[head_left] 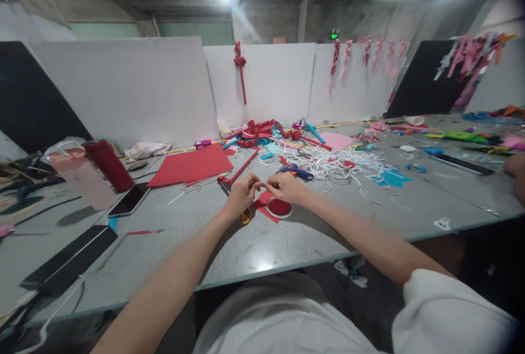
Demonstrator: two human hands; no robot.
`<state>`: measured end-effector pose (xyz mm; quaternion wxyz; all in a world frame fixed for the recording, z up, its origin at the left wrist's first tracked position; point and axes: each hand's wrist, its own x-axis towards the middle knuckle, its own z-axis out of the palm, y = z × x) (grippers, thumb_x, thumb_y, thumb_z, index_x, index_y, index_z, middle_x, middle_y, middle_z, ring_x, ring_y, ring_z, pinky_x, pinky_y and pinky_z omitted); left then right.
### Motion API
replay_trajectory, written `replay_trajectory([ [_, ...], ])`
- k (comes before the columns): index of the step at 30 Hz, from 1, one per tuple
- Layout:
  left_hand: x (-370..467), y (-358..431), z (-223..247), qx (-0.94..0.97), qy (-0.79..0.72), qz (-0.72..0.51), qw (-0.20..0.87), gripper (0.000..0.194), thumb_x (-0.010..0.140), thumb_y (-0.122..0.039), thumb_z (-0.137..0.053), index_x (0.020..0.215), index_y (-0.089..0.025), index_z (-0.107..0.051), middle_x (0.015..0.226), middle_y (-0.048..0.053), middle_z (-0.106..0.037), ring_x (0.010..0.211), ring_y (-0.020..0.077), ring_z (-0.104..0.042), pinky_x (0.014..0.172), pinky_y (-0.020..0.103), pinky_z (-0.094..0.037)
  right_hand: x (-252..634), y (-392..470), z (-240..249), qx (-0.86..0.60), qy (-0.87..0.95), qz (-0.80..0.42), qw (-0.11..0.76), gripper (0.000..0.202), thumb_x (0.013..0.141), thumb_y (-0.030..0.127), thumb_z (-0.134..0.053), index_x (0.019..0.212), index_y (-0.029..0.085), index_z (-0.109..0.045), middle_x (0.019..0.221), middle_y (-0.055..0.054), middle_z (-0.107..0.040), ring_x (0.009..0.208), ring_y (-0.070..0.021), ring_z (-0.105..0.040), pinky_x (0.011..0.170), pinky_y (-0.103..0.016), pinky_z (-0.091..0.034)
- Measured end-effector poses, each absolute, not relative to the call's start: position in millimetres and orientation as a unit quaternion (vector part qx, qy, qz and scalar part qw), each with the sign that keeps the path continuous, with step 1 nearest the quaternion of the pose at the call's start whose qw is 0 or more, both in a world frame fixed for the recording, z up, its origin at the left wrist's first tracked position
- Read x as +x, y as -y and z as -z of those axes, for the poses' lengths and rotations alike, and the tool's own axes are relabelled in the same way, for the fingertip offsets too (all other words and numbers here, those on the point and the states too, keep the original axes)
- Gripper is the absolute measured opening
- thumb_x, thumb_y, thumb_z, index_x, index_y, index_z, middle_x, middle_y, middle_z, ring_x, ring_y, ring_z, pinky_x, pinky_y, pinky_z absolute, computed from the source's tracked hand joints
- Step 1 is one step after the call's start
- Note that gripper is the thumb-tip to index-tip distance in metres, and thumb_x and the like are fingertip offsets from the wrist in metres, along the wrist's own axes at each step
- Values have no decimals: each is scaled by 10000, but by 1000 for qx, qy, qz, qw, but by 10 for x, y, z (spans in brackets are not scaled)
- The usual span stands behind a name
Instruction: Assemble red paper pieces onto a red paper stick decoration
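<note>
My left hand (243, 194) and my right hand (287, 186) meet above the table, fingers pinched together at the tips. Whatever lies between them is too small to make out. Just below my right hand, a white-rimmed ring (291, 209) rests on a square of red paper (262, 204). Beside my left hand is a yellow-handled tool (246, 216), perhaps scissors, partly hidden by the wrist. A thin red paper stick (245, 167) lies behind the left hand. Past the right hand sits a blue glue gun (300, 172).
Red paper sheets (191, 165) lie left of centre. Curly white paper strips (340, 165) spread to the right. A phone (130, 199), a red flask (109, 165), a pink bottle (84, 179) and a black box (69, 261) stand or lie at left. Another person's hand (515, 170) shows at far right.
</note>
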<state>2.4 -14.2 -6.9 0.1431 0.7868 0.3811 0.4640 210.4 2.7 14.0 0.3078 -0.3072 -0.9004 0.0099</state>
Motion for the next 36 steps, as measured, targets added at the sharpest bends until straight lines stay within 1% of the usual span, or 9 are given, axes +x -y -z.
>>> replay_trajectory([
  [2, 21, 152, 71, 785, -381, -467, 143, 130, 987, -284, -529, 908, -193, -577, 749, -10, -702, 506, 93, -572, 559, 226, -429, 2107, -33, -137, -313, 899, -10, 305, 388, 1008, 372, -518, 724, 154, -665, 633, -20, -620, 601, -117, -497, 628, -267, -276],
  [7, 24, 170, 58, 768, -389, -486, 156, 145, 969, -271, -560, 846, -197, -537, 750, 3, -717, 533, 103, -601, 571, 225, -443, 2100, -47, -139, -337, 887, -14, 315, 402, 1013, 405, -513, 740, 154, -668, 621, -11, -604, 577, -106, -455, 606, -265, -247],
  [16, -15, 113, 46, 711, -457, -516, 137, 212, 937, -352, -607, 791, -204, -567, 713, -1, -701, 520, 116, -575, 543, 246, -416, 2095, -43, -170, -401, 860, -23, 314, 422, 1025, 391, -482, 719, 154, -650, 616, -21, -613, 564, -108, -460, 597, -272, -241],
  [18, -36, 87, 48, 704, -471, -515, 134, 215, 931, -362, -613, 790, -206, -565, 693, -2, -697, 527, 126, -581, 549, 252, -416, 2099, -71, -156, -412, 858, -27, 306, 373, 1018, 378, -499, 777, 157, -678, 653, -32, -649, 584, -118, -502, 605, -268, -265],
  [22, -61, 48, 63, 694, -486, -518, 118, 206, 936, -359, -601, 800, -209, -566, 664, -5, -689, 543, 138, -597, 568, 261, -420, 2106, -133, -108, -460, 843, -33, 278, 259, 990, 395, -564, 1021, 178, -701, 769, -53, -722, 665, -159, -612, 616, -266, -322],
  [24, -67, 39, 71, 690, -489, -523, 110, 205, 942, -358, -591, 804, -209, -566, 667, -1, -688, 551, 141, -604, 572, 262, -423, 2115, -160, -80, -477, 840, -29, 257, 283, 959, 402, -621, 1126, 181, -677, 823, -67, -744, 744, -188, -659, 632, -268, -357],
  [26, -75, 35, 75, 687, -493, -524, 104, 213, 951, -367, -578, 809, -208, -561, 677, 3, -689, 558, 141, -608, 568, 258, -421, 2129, -185, -51, -488, 842, -28, 231, 315, 931, 406, -666, 1149, 178, -670, 856, -80, -753, 798, -205, -679, 643, -269, -382],
  [30, -92, 40, 70, 691, -498, -516, 96, 211, 966, -368, -554, 831, -206, -556, 701, 4, -691, 558, 133, -604, 565, 248, -410, 2148, -222, -2, -473, 863, -48, 172, 296, 897, 484, -695, 904, 191, -731, 808, -80, -743, 716, -182, -659, 600, -261, -368],
  [36, -90, 45, 69, 715, -488, -495, 76, 208, 967, -345, -562, 816, -203, -542, 705, 9, -683, 603, 144, -618, 609, 256, -410, 2152, -222, 14, -460, 876, -51, 135, 551, 884, 654, -612, 630, 176, -709, 578, -65, -645, 519, -140, -517, 535, -284, -268],
])
